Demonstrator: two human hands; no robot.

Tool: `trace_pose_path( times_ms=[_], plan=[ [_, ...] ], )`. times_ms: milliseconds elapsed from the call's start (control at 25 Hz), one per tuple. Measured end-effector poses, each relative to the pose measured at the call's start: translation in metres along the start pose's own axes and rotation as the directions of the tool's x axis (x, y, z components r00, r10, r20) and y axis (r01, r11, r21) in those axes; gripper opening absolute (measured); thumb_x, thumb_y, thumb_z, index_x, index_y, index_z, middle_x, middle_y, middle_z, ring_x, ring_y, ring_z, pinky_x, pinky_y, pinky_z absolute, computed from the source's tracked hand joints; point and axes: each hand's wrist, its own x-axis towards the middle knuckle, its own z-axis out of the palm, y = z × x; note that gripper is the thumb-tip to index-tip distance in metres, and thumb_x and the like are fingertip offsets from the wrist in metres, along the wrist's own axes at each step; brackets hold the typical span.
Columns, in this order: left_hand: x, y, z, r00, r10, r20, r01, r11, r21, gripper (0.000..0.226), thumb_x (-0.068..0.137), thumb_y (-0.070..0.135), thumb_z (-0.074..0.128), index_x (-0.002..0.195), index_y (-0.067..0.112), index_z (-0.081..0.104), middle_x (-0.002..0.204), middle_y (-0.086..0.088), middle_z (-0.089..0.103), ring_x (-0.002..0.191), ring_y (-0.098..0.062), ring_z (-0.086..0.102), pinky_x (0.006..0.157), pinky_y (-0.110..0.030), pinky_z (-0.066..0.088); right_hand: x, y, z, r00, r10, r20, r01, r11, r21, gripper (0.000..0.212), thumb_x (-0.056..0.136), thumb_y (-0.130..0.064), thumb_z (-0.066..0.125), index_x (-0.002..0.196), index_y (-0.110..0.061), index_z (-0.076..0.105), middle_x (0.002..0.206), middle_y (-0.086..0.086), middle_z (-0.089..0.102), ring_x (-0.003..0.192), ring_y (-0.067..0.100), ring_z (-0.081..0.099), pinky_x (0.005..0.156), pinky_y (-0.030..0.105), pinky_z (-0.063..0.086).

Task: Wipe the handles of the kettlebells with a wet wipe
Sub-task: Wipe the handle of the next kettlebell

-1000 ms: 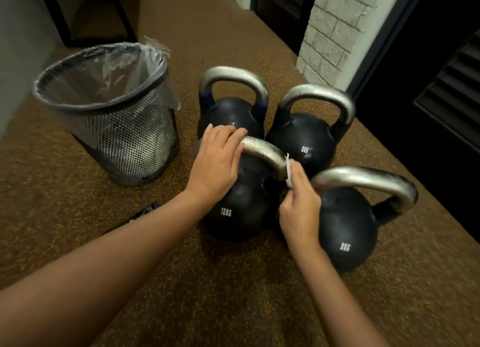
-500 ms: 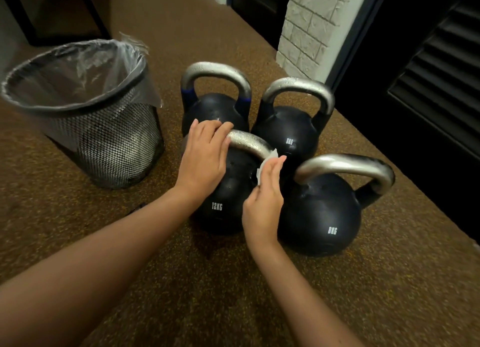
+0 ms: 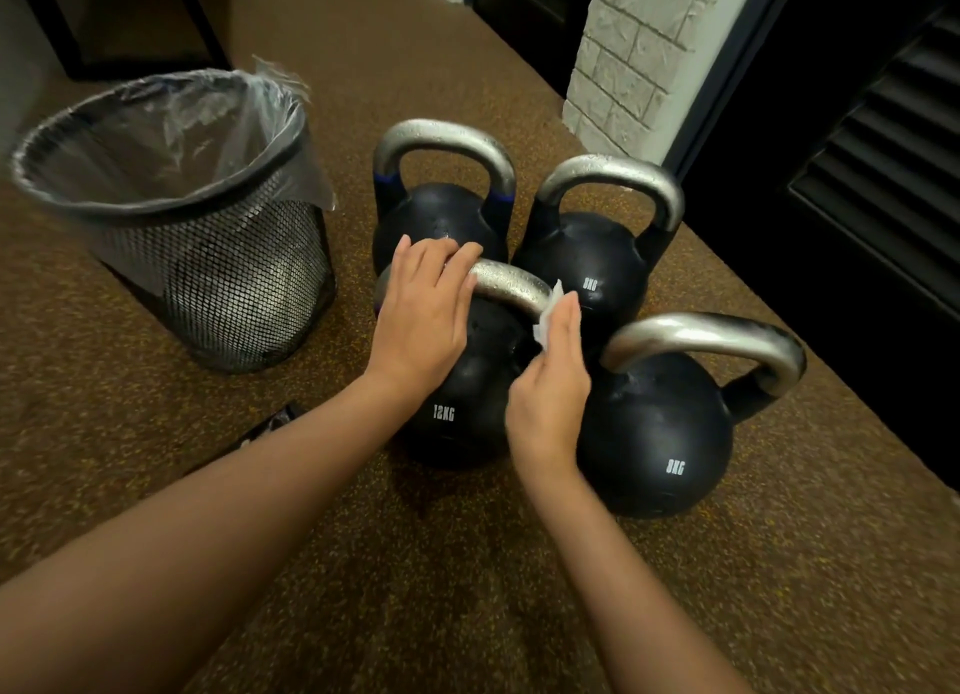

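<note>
The left hand (image 3: 423,313) lies with fingers curled over the left end of the silver handle (image 3: 511,287) of the kettlebell marked "12KG" (image 3: 457,397), gripping it. The right hand (image 3: 551,381) presses a white wet wipe (image 3: 548,315) against the right end of that same handle, fingers straight along it. Just right stands a kettlebell marked "8KG" (image 3: 655,433); behind are another reading "8KG" (image 3: 584,267) and one with blue bands on its handle (image 3: 440,215), its writing hidden. A lined mesh bin (image 3: 208,257) stands left on the speckled floor (image 3: 415,589)
</note>
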Motion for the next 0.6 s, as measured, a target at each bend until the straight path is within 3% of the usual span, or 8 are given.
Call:
trace_pose_path(
  times_ms=[120, 200, 400, 480, 600],
  plan=[
    [0.0, 0.0, 0.0, 1.0, 0.007, -0.005, -0.007, 1.0, 0.001, 0.037, 0.096, 0.023, 0.032, 0.123, 0.009, 0.053, 0.115, -0.01, 0.055, 0.115, -0.023, 0.047, 0.114, -0.041, 0.017, 0.038, 0.0, -0.018, 0.982, 0.167, 0.092, -0.156, 0.982, -0.109, 0.048, 0.091, 0.006, 0.035, 0.134, -0.009, 0.047, 0.134, 0.01, 0.053, 0.126, 0.02, 0.046, 0.09, 0.003, 0.023],
    [0.0, 0.001, -0.001, 1.0, 0.007, -0.005, -0.006, 1.0, 0.001, 0.038, 0.096, 0.023, 0.032, 0.123, 0.009, 0.053, 0.115, -0.01, 0.055, 0.114, -0.024, 0.047, 0.114, -0.042, 0.017, 0.05, -0.001, -0.026, 0.962, 0.206, 0.182, -0.173, 0.968, -0.181, 0.048, 0.089, 0.006, 0.034, 0.13, -0.012, 0.052, 0.125, 0.01, 0.059, 0.117, 0.022, 0.052, 0.077, 0.003, 0.026],
    [0.0, 0.0, 0.0, 1.0, 0.023, -0.019, -0.023, 0.999, 0.027, 0.036, 0.096, 0.021, 0.034, 0.123, 0.009, 0.054, 0.113, -0.01, 0.056, 0.113, -0.024, 0.049, 0.114, -0.043, 0.02, 0.022, 0.001, -0.025, 0.993, 0.048, 0.109, -0.033, 0.99, -0.134, 0.05, 0.091, 0.006, 0.036, 0.137, -0.011, 0.044, 0.135, 0.004, 0.051, 0.127, 0.012, 0.045, 0.1, 0.006, 0.023],
    [0.0, 0.0, 0.0, 0.999, 0.027, -0.019, -0.026, 0.999, 0.033, 0.036, 0.096, 0.021, 0.034, 0.123, 0.009, 0.054, 0.113, -0.01, 0.056, 0.112, -0.024, 0.049, 0.114, -0.042, 0.02, 0.022, 0.006, -0.025, 0.989, 0.095, 0.113, -0.078, 0.986, -0.15, 0.049, 0.091, 0.005, 0.036, 0.135, -0.013, 0.047, 0.126, 0.002, 0.056, 0.12, 0.011, 0.048, 0.096, 0.004, 0.026],
    [0.0, -0.001, 0.002, 0.999, 0.033, -0.036, -0.032, 0.999, 0.029, 0.037, 0.095, 0.022, 0.034, 0.122, 0.008, 0.055, 0.112, -0.01, 0.057, 0.111, -0.024, 0.05, 0.113, -0.041, 0.02, 0.043, -0.001, -0.027, 0.973, 0.182, 0.142, -0.145, 0.959, -0.243, 0.047, 0.089, 0.003, 0.035, 0.129, -0.014, 0.054, 0.117, 0.006, 0.061, 0.111, 0.019, 0.054, 0.093, 0.016, 0.035]
  ],
)
